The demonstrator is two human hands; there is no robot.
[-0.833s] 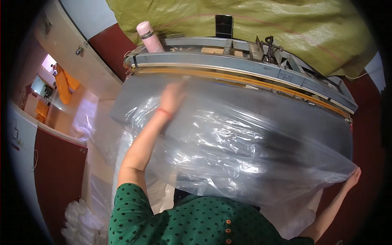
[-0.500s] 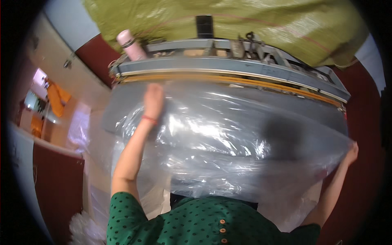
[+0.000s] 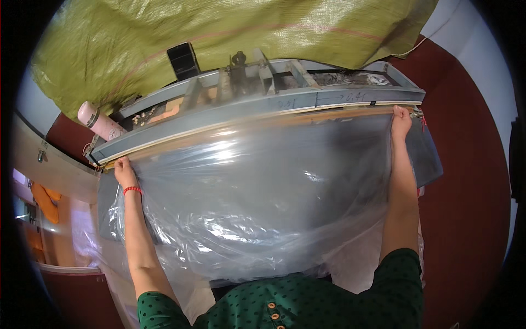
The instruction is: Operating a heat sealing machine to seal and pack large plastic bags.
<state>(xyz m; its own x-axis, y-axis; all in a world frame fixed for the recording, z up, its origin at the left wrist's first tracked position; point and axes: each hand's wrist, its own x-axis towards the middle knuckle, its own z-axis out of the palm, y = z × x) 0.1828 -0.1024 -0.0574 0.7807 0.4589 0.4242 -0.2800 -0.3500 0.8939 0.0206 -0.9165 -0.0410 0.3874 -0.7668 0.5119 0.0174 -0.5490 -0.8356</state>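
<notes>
- A big olive-green woven sack cloth (image 3: 235, 38) fills the top of the frame, draped behind everything else.
- A clear plastic sheet (image 3: 257, 197) takes up the middle of the frame, stretched wide between both hands; it wrinkles and sags toward the lower middle.
- A long grey metal machine frame (image 3: 296, 101) runs from the left middle up to the upper right, with a pale wooden strip along its near edge. The sheet's top edge lies along that strip.
- The person's green dotted top (image 3: 307, 301) sits at the bottom middle, both bare forearms reaching up from it.
- The left hand (image 3: 124, 172), a red band at the wrist, is at the left middle, fingers curled on the sheet's top left corner against the frame's end.
- The right hand (image 3: 401, 118), upper right, pinches the sheet's top right corner at the frame's other end.
- A pink bottle (image 3: 101, 122) lies tilted at the upper left, just beside the frame.
</notes>
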